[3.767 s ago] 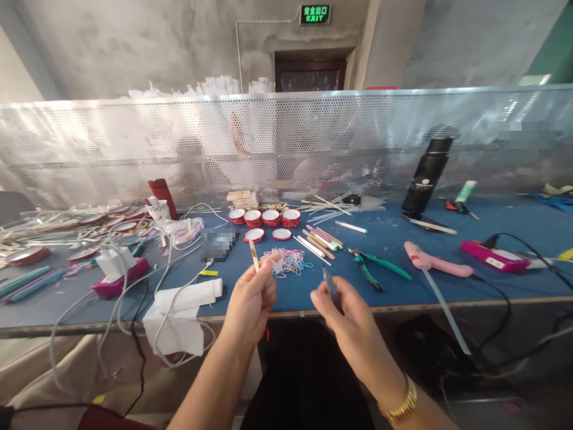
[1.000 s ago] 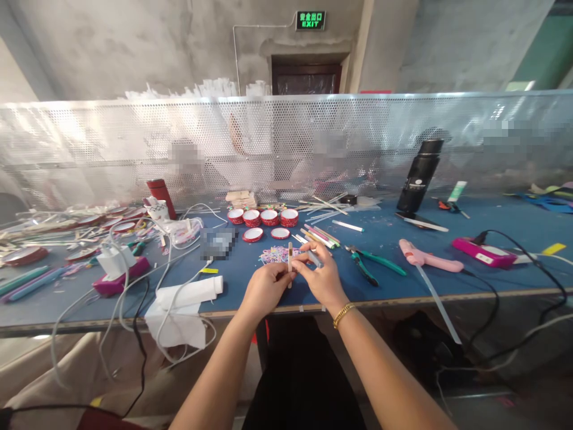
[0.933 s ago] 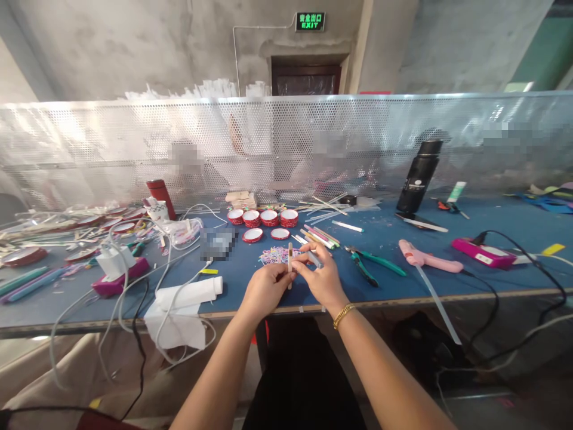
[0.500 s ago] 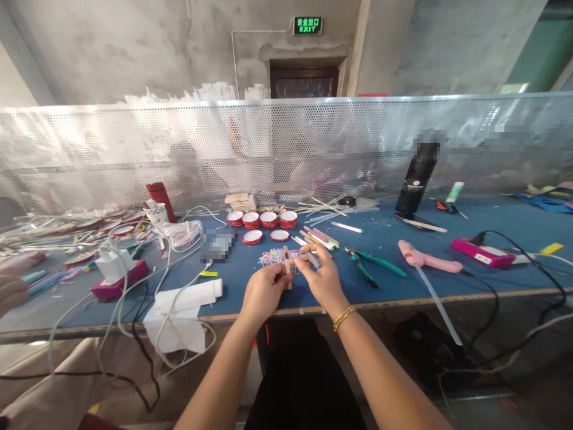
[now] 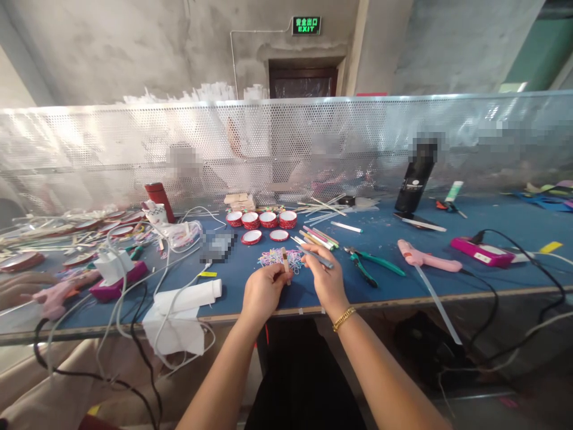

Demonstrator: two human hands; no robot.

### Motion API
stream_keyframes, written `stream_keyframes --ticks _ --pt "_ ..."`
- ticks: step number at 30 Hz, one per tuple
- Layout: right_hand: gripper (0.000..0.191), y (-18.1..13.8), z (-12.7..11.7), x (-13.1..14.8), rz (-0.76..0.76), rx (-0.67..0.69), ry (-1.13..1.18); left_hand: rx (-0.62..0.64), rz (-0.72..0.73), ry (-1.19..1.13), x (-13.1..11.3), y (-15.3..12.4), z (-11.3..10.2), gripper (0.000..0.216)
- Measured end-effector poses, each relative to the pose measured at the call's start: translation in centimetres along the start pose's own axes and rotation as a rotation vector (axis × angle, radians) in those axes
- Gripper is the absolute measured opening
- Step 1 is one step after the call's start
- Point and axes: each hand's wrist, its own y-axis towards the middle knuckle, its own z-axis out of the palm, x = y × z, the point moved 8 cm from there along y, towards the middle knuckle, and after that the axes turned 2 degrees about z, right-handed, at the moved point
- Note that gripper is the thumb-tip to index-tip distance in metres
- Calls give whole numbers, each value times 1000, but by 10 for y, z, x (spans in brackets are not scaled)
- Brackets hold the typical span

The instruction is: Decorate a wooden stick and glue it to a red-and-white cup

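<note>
One wooden stick (image 5: pixel 285 260) with brown patch, centre of frame, pinched near-upright by your left hand (image 5: pixel 265 291). Your right hand (image 5: pixel 329 282), just right of it, grips slim grey pen (image 5: pixel 319 256), slanted across fingers. Behind stick, pastel rubber bands (image 5: pixel 269 257) heaped on blue desk (image 5: pixel 380 236); above them, red-rimmed white discs (image 5: pixel 279 236). Green-handled pliers (image 5: pixel 381 261) right of centre; pink glue gun (image 5: pixel 425 258) farther right.

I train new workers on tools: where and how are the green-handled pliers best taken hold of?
Probably around both green handles, coming from the near right: the pliers lie flat with the handles splayed toward that side, while the metal head points away to the left.
</note>
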Motion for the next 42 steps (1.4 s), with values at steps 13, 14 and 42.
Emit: stream_keyframes --ticks 13,14,42 --pt "22 -4 1 4 -22 -12 44 -12 -18 -4 1 3 0 23" --pt "20 -5 1 6 -46 -19 34 -8 -22 -6 1 3 0 23" --pt "6 -30 -1 52 -500 -110 -309 -9 -35 16 1 2 1 28"
